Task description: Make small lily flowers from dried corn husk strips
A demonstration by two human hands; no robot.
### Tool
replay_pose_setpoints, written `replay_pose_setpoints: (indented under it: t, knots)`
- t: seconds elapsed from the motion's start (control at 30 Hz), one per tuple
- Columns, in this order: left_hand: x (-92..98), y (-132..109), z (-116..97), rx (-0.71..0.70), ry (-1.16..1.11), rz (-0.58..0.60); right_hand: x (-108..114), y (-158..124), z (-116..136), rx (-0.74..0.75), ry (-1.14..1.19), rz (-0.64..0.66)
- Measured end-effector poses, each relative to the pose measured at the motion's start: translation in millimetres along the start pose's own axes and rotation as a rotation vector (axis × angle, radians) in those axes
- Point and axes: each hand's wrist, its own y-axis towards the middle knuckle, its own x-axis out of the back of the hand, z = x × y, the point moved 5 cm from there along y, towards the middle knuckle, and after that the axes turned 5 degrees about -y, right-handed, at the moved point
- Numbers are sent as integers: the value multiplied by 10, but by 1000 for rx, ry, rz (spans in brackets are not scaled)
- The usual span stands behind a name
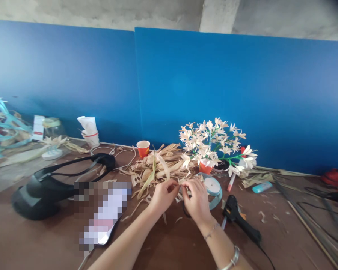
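My left hand (163, 195) and my right hand (196, 199) meet fingertip to fingertip over the table, both pinched closed. Whatever they hold between them is too small to make out. Just beyond them lies a heap of dried corn husks (146, 172). A bunch of white husk flowers (211, 137) on green stems rises from a red paper cup (205, 167) behind my right hand. Beside that hand is a roll of light blue ribbon (216, 193). Farther right a black glue gun (240, 219) lies on the table.
On the left are a black headset (42, 195) and a blurred-out phone (107, 219). Behind stand a red paper cup (143, 149), stacked white cups (90, 137) and a glass jar (53, 127). A blue lighter (262, 187) lies at right. A blue panel (214, 82) closes off the back.
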Motion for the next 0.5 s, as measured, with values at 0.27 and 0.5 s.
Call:
replay_pose_setpoints:
  t: [0.27, 0.5]
  knots:
    - [12, -31, -114, -56, 78, 0, 9, 5, -10, -16, 28, -20]
    - [7, -34, -119, -97, 153, 18, 23, 8, -17, -43, 48, -30]
